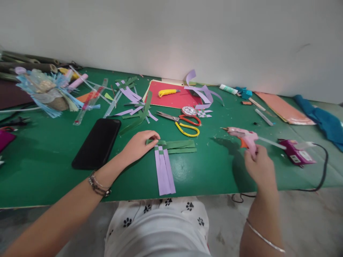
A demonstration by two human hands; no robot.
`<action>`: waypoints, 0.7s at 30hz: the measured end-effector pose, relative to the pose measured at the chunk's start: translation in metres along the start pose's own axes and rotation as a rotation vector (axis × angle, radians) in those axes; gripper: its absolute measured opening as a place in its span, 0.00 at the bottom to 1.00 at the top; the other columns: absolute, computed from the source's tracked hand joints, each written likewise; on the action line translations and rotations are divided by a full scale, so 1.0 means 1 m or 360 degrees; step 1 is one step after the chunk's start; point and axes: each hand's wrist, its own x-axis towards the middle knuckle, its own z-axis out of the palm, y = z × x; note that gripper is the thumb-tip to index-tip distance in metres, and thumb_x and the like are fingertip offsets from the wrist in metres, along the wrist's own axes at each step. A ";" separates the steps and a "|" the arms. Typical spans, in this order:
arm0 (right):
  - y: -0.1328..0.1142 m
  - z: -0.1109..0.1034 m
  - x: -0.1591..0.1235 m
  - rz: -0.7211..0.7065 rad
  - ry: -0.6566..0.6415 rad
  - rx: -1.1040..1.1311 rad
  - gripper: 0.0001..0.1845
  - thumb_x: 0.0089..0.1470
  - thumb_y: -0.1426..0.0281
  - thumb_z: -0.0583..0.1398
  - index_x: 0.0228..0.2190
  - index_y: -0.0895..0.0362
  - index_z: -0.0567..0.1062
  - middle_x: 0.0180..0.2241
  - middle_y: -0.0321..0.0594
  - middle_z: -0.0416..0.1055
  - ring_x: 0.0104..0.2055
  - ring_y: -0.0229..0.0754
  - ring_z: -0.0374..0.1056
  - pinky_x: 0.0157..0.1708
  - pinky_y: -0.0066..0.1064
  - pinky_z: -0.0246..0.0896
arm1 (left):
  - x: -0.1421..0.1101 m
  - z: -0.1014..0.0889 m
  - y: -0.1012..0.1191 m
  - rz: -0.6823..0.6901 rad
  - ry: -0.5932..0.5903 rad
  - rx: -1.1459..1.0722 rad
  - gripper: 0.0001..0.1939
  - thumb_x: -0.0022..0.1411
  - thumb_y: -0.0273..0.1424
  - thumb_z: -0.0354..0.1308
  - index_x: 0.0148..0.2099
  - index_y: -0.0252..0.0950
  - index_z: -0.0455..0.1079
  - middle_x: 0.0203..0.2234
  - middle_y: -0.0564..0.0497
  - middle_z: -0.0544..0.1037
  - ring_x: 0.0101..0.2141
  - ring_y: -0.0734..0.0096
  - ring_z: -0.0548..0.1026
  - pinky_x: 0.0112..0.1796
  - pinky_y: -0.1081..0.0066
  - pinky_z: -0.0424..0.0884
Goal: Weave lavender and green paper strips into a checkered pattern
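Note:
My right hand (pixel 258 164) grips the handle of a pink hot glue gun (pixel 242 135), raised above the table with its nozzle toward the left. A pale glue stick (pixel 270 142) sticks out of its back. With thumb and forefinger closed, my left hand (pixel 143 144) holds the left end of a green paper strip (pixel 162 142). That strip crosses the top of several purple paper strips (pixel 164 175), which hang toward the table's front edge and are woven with green in a small check. Loose green ends (pixel 183 147) reach out to the right.
A black phone (pixel 97 144) lies left of the weave. Beyond it are scissors (pixel 187 128), a yellow cutter (pixel 168 92) on red paper (pixel 171 101) and loose paper strips (pixel 131 93). A purple power block (pixel 297 151) with a black cord (pixel 325 167) sits at right.

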 end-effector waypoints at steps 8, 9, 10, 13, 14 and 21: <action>-0.085 0.013 -0.017 -0.0254 -0.0006 0.0061 0.26 0.49 0.52 0.51 0.42 0.58 0.67 0.35 0.47 0.70 0.30 0.46 0.65 0.25 0.32 0.55 | 0.000 0.004 0.002 0.0021 -0.0039 0.0142 0.09 0.55 0.34 0.50 0.33 0.36 0.68 0.29 0.49 0.75 0.33 0.65 0.72 0.32 0.70 0.65; -0.089 0.016 -0.019 -0.0300 -0.0005 0.0051 0.25 0.50 0.52 0.51 0.42 0.57 0.67 0.36 0.48 0.70 0.32 0.47 0.66 0.25 0.32 0.55 | 0.000 0.005 0.003 0.0008 -0.0032 0.0157 0.08 0.55 0.34 0.50 0.32 0.37 0.68 0.28 0.50 0.75 0.33 0.66 0.72 0.32 0.70 0.65; -0.093 0.019 -0.020 -0.0349 -0.0011 0.0039 0.25 0.51 0.53 0.51 0.42 0.57 0.67 0.37 0.48 0.70 0.33 0.47 0.66 0.24 0.31 0.55 | 0.001 0.005 0.003 -0.0008 -0.0026 0.0164 0.07 0.55 0.33 0.50 0.31 0.37 0.67 0.28 0.51 0.74 0.32 0.66 0.72 0.32 0.71 0.64; -0.101 0.025 -0.022 -0.0457 -0.0032 -0.0018 0.24 0.52 0.53 0.51 0.42 0.56 0.67 0.37 0.48 0.71 0.32 0.46 0.67 0.21 0.29 0.53 | 0.001 0.004 0.003 -0.0042 -0.0006 0.0160 0.07 0.54 0.32 0.49 0.30 0.37 0.67 0.28 0.51 0.74 0.31 0.68 0.71 0.31 0.71 0.64; -0.103 0.026 -0.022 -0.0473 -0.0034 -0.0039 0.24 0.52 0.53 0.51 0.42 0.56 0.67 0.36 0.47 0.71 0.31 0.45 0.67 0.21 0.29 0.52 | 0.001 0.004 0.002 -0.0040 -0.0007 0.0151 0.07 0.54 0.33 0.49 0.30 0.37 0.67 0.28 0.51 0.74 0.30 0.68 0.71 0.31 0.71 0.64; -0.111 0.027 -0.023 -0.0570 -0.0081 -0.0084 0.22 0.53 0.55 0.51 0.42 0.57 0.68 0.34 0.46 0.70 0.31 0.44 0.67 0.19 0.28 0.50 | 0.000 0.002 0.001 0.0003 -0.0033 0.0093 0.08 0.55 0.34 0.48 0.31 0.37 0.66 0.30 0.49 0.74 0.32 0.67 0.71 0.34 0.70 0.65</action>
